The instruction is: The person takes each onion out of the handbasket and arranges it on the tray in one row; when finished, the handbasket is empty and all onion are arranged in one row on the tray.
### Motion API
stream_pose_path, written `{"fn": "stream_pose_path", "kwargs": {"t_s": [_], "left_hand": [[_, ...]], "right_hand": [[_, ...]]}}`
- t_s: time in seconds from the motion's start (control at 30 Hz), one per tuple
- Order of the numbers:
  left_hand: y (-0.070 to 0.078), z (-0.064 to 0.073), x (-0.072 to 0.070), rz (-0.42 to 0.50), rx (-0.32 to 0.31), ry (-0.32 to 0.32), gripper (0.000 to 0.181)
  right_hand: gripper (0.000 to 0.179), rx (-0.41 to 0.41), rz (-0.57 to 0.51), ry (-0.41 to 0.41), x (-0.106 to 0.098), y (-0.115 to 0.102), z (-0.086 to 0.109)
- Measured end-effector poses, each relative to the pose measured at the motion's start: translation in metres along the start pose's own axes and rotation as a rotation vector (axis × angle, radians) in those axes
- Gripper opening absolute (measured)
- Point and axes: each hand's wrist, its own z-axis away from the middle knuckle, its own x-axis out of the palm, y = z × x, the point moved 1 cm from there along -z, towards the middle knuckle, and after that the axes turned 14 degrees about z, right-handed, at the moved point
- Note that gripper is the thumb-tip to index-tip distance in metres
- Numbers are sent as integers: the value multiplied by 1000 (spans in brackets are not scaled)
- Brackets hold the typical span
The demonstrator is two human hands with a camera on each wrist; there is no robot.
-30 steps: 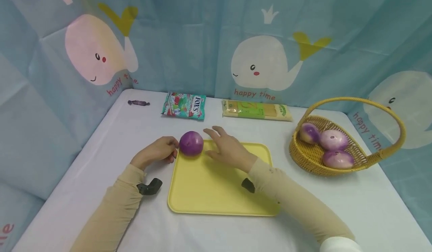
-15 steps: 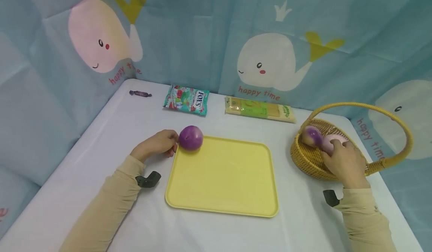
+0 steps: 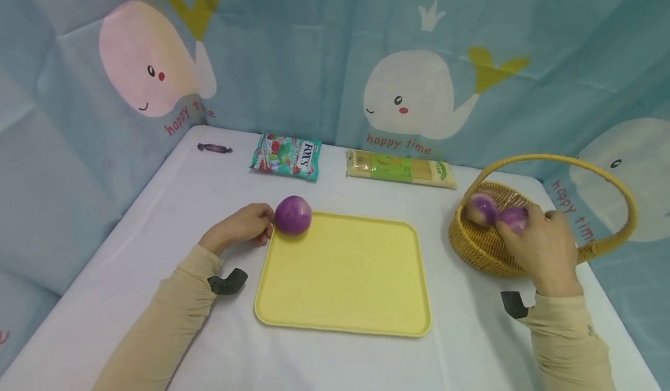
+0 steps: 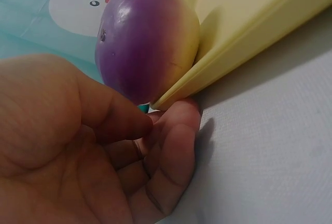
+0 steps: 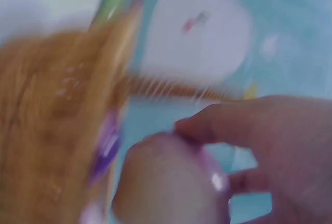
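Differently from one second ago, has the right hand [image 3: 551, 251] away from the yellow rectangular plastic tray [image 3: 342, 280], now at the right of the frame, at the yellow oval wicker basket [image 3: 473, 256] with arched handle. Grasps there, with thumb and bent fingers around it, a glossy round purple-and-white vegetable [image 5: 168, 185]; in the right wrist view, seen blurred, close beside the basket's rim. Keeps the left hand [image 3: 243, 225] almost in the same place, left of the frame's centre, released, with fingers loosely bent, just beside the upper-left corner of the tray; cannot tell about contact. On this corner, as before: a round, mostly purple vegetable [image 3: 293, 215]. Inside the basket, at its left end: a purple-and-cream vegetable [image 3: 483, 209], the rest partly hidden behind the right hand. At the top of the frame, as before: a small dark wrapped candy [image 3: 214, 148], a teal printed plastic bag [image 3: 286, 156] and a long green-and-cream plastic packet [image 3: 400, 168].
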Motion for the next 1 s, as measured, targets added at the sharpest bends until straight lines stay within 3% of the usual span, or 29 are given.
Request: {"fn": "stream_pose_path", "kwargs": {"t_s": [0.1, 0.27, 0.37, 0.5, 0.73, 1.0], "left_hand": [[-1, 0, -1, -4, 14, 3, 32], [-3, 2, 0, 10, 6, 4, 32], [-5, 2, 1, 16, -1, 1, 32], [-2, 2, 2, 2, 14, -1, 32], [0, 1, 0, -14, 27, 13, 33], [-3, 1, 2, -12, 14, 15, 31]], "right_hand": [[58, -192, -101, 104, -6, -44, -3], [56, -531, -186, 15, 17, -114, -4], [56, -629, -191, -23, 37, -144, 1], [61, -640, -192, -44, 50, -168, 6], [65, -705, -266, -36, 52, -204, 2], [73, -743, -279, -100, 52, -236, 1]]}}
